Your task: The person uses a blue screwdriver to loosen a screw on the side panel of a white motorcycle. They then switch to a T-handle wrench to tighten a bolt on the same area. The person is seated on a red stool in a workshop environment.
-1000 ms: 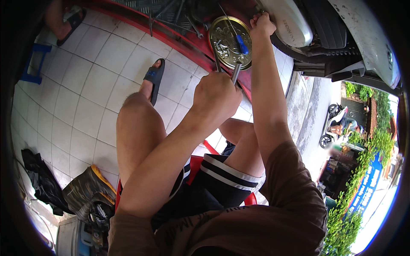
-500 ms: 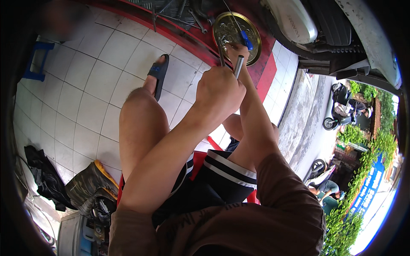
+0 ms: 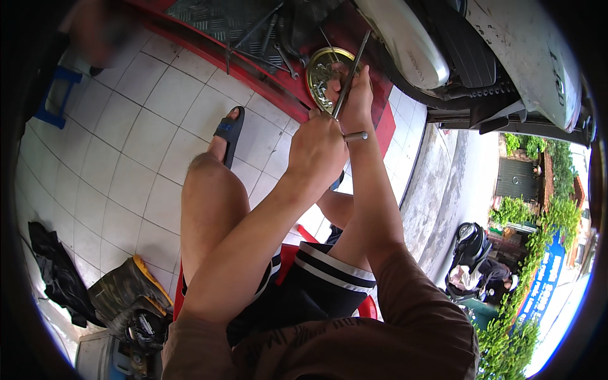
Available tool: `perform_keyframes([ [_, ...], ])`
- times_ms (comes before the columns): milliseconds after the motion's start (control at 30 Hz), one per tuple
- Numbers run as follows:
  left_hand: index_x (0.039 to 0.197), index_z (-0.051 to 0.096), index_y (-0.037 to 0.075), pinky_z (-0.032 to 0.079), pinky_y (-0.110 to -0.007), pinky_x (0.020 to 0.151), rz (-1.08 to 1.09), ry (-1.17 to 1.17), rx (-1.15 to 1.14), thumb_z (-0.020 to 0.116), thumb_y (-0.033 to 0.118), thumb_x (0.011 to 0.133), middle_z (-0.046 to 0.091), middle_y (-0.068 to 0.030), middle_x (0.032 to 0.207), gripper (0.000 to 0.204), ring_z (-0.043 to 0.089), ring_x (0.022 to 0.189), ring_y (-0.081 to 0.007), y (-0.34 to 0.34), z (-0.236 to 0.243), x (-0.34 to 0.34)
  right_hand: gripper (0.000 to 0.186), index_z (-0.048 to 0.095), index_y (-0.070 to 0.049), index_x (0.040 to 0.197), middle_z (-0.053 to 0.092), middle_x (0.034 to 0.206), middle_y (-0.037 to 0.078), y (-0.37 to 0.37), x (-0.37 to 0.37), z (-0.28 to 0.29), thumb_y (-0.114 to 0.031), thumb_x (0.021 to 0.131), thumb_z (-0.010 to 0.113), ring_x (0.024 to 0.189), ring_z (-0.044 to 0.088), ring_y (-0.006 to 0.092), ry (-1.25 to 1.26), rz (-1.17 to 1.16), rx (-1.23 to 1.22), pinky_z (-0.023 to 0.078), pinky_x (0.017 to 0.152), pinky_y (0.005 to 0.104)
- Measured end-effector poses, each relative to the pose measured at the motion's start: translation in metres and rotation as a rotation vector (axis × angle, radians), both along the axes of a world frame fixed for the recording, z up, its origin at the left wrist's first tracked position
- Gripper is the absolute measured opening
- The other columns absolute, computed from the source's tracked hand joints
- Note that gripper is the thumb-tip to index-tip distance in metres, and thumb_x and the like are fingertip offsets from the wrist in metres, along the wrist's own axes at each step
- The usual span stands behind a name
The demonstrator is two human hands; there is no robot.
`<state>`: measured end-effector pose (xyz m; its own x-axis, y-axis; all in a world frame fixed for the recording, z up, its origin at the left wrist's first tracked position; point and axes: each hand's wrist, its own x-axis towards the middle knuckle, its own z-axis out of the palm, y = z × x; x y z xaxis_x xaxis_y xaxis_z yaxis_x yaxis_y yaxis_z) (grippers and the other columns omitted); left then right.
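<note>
My left hand is closed around a metal T-handle wrench. Its long shaft slants up and to the right, and a short end of the crossbar sticks out beside the fist. Behind the shaft, my right hand reaches over a round gold-rimmed tray of small shiny metal parts. Its fingers look apart on either side of the shaft, though the shaft partly hides them. A thin metal rod juts over the tray's far rim; its lower end is hidden.
Several wrenches lie on the red stand with a metal tread plate. A motorbike fills the upper right. A blue stool and a person's blurred arm are at upper left. Dark bags lie at lower left on the tiles.
The wrench in my left hand has turned clockwise, its shaft now crossing in front of my right hand. The blue screwdriver handle is no longer visible. The whole view has shifted.
</note>
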<state>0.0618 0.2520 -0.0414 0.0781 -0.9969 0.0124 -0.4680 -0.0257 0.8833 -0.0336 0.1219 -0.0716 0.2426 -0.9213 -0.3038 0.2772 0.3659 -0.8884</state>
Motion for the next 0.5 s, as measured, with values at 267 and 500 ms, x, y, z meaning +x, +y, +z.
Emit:
perform_keyframes([
  [267, 0.091, 0.056, -0.012, 0.056, -0.04, 0.065, 0.093, -0.001, -0.049, 0.057, 0.008, 0.086, 0.055, -0.0281, 0.097, 0.02, 0.065, 0.076, -0.0386, -0.009, 0.004, 0.004, 0.034, 0.046, -0.006, 0.085, 0.035, 0.05, 0.002, -0.033, 0.033, -0.001, -0.028, 0.105, 0.03, 0.042, 0.025, 0.0126, -0.1, -0.063, -0.044, 0.023, 0.044, 0.0289],
  [500, 0.099, 0.053, -0.011, 0.055, -0.044, 0.064, 0.144, 0.047, -0.094, 0.052, 0.016, 0.096, 0.056, -0.0272, 0.097, 0.027, 0.066, 0.079, -0.0409, -0.013, 0.007, 0.017, 0.033, 0.046, -0.006, 0.083, 0.033, 0.049, 0.002, -0.058, 0.047, 0.003, -0.027, 0.104, 0.031, 0.041, 0.025, 0.013, -0.103, -0.131, -0.047, 0.021, 0.043, 0.0296],
])
